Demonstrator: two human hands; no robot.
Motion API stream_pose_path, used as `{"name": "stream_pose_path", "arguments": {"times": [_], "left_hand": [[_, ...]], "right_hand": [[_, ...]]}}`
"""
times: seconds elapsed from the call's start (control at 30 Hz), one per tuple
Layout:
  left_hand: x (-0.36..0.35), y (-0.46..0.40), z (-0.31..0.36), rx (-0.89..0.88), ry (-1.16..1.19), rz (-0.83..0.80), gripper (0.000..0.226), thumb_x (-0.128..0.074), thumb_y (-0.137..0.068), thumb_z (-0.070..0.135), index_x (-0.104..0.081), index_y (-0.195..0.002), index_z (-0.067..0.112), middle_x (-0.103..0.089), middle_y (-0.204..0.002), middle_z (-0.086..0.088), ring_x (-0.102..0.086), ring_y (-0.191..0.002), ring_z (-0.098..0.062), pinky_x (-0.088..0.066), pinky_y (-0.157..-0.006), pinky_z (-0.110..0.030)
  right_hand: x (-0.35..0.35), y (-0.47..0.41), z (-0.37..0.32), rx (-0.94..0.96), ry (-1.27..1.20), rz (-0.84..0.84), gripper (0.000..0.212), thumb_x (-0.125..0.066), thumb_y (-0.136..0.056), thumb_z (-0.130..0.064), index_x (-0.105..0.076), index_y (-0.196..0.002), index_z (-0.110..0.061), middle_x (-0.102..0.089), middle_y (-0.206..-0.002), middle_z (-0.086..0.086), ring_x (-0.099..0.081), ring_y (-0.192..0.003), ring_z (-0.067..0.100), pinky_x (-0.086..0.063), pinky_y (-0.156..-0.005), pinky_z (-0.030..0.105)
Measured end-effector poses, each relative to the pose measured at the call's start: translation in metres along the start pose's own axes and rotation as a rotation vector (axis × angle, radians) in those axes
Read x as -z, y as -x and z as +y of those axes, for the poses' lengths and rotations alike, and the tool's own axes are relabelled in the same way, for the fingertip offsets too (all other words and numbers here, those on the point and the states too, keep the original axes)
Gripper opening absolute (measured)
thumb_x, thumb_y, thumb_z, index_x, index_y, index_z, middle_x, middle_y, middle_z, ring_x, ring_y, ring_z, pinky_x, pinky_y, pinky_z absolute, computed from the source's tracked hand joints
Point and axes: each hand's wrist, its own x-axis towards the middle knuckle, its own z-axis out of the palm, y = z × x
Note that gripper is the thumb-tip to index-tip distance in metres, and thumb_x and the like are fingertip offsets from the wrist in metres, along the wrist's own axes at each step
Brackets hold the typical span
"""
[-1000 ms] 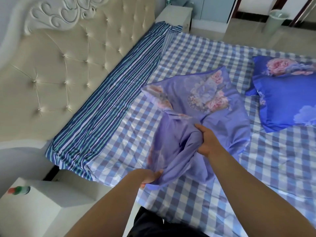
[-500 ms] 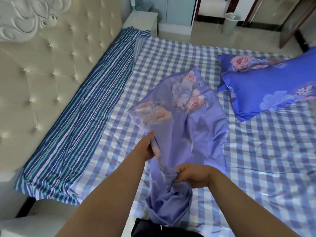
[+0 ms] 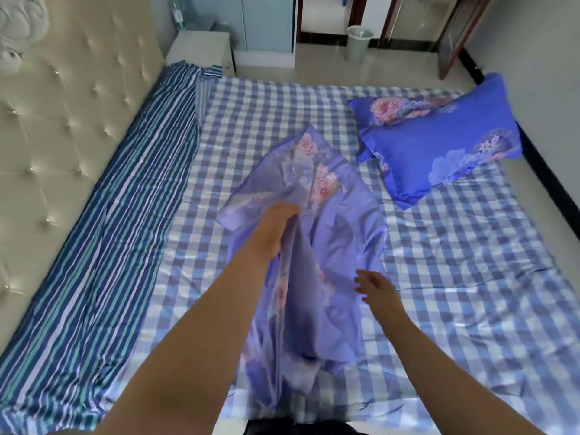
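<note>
An empty lilac pillowcase [image 3: 339,233] with pink roses lies crumpled along the middle of the blue checked bed sheet [image 3: 470,293], its near end hanging over the bed's front edge. My left hand [image 3: 273,230] grips a raised fold of the pillowcase near its upper part. My right hand [image 3: 375,288] hovers at the pillowcase's right edge, fingers spread and holding nothing.
A stuffed blue floral pillow [image 3: 439,142] lies at the back right of the bed. A striped sheet [image 3: 103,246] runs along the cream tufted headboard [image 3: 62,120] on the left. Beyond the bed stand a white nightstand [image 3: 201,48] and a waste bin [image 3: 359,43].
My right hand has let go of the pillowcase and opened beside it. My left hand has moved forward up the cloth, still gripping it. The camera has tilted up.
</note>
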Motion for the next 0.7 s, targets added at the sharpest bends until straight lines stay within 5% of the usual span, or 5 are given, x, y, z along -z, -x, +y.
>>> {"name": "stream_pose_path", "arguments": {"times": [0.13, 0.23, 0.37, 0.6, 0.7], "left_hand": [[-0.052, 0.055, -0.029, 0.068, -0.804, -0.571, 0.023, -0.057, -0.088, 0.013, -0.052, -0.067, 0.023, -0.05, -0.065, 0.004, -0.045, -0.059, -0.007, -0.038, -0.059, -0.019], [-0.046, 0.077, -0.068, 0.173, -0.591, -0.75, 0.012, -0.065, -0.07, 0.025, -0.056, -0.069, 0.016, -0.045, -0.07, -0.01, -0.04, -0.067, -0.019, -0.033, -0.065, -0.025], [-0.014, 0.081, -0.073, 0.38, -0.416, -0.67, 0.031, -0.061, -0.08, 0.018, -0.059, -0.05, 0.025, -0.051, -0.058, 0.002, -0.046, -0.059, -0.007, -0.037, -0.061, -0.018], [0.032, 0.087, -0.094, 0.575, -0.28, -0.736, 0.03, -0.047, -0.097, 0.036, -0.064, -0.083, 0.017, -0.067, -0.076, 0.002, -0.061, -0.068, -0.01, -0.049, -0.07, -0.021], [0.03, 0.082, -0.122, 0.534, -0.233, -0.445, 0.032, -0.035, -0.103, 0.033, -0.057, -0.09, 0.014, -0.067, -0.082, -0.004, -0.062, -0.062, -0.019, -0.053, -0.056, -0.025]], "right_hand": [[0.001, -0.023, -0.051, -0.018, -0.149, -0.07, 0.063, -0.052, -0.084, -0.063, -0.052, -0.129, -0.018, -0.056, -0.121, -0.001, -0.06, -0.101, 0.015, -0.052, -0.078, 0.031], [-0.01, -0.036, -0.045, 0.032, 0.383, -0.304, 0.064, -0.073, -0.07, -0.051, -0.061, -0.114, -0.006, -0.064, -0.103, 0.003, -0.06, -0.091, 0.018, -0.05, -0.08, 0.031], [-0.019, -0.032, -0.007, -0.021, 1.339, -0.346, 0.032, -0.059, -0.088, -0.016, -0.053, -0.059, -0.002, -0.05, -0.06, 0.013, -0.049, -0.059, 0.024, -0.027, -0.047, 0.017], [-0.042, -0.007, -0.006, -0.317, 0.194, 0.057, 0.025, -0.041, -0.096, -0.005, -0.05, -0.074, -0.015, -0.052, -0.075, 0.004, -0.054, -0.078, 0.025, -0.045, -0.062, 0.027], [-0.038, 0.013, -0.038, -0.408, -0.148, 0.096, 0.023, -0.033, -0.099, -0.008, -0.051, -0.088, -0.005, -0.057, -0.066, 0.01, -0.052, -0.063, 0.022, -0.043, -0.061, 0.028]]}}
